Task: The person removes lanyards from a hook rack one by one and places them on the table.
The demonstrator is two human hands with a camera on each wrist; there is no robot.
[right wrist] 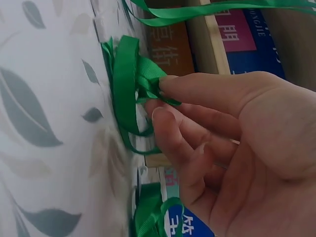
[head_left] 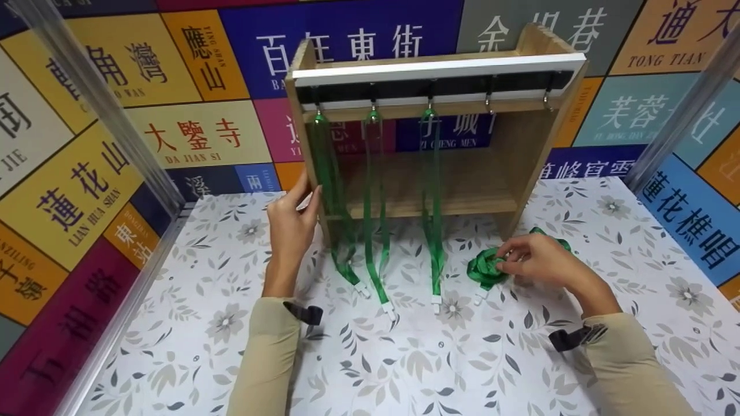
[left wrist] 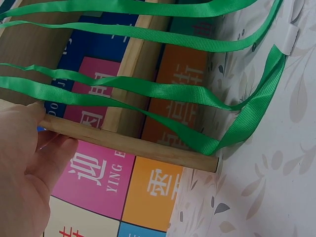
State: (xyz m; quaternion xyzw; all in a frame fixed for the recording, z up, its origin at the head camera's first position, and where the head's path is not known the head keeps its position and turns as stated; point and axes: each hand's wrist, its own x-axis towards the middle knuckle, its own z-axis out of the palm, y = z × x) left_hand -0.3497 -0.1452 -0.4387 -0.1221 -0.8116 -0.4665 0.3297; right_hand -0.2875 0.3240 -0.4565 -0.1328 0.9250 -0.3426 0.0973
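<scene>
Tan sleeves (head_left: 266, 358) reach up from 7 and 4 o'clock, a black band (head_left: 306, 313) at each cuff. At 9 o'clock my left hand (head_left: 293, 219) grips the side panel of a wooden rack (head_left: 480, 182), thumb on its inner face and fingers against the outer one. That rack stands at 12 o'clock on a table (head_left: 202, 352) covered in a leaf-and-flower print, with a black-and-white bar (head_left: 404, 89) across its upper front and five metal hooks (head_left: 489, 105) along it. Three green lanyards (head_left: 437, 268) hang from the first three hooks counted from my left, their white end pieces (head_left: 436, 304) lying on the table toward 6 o'clock.

Between 3 and 4 o'clock, my right hand (head_left: 540, 260) pinches ribbon between thumb and forefinger, the other fingers bent. It belongs to a bunched green lanyard (head_left: 483, 270) at the table's surface, near the rack's right foot. Just beyond that hand, at 3 o'clock, is more green ribbon (right wrist: 148, 205), partly hidden. Behind the rack is a wall (head_left: 199, 130) of coloured panels with Chinese lettering.
</scene>
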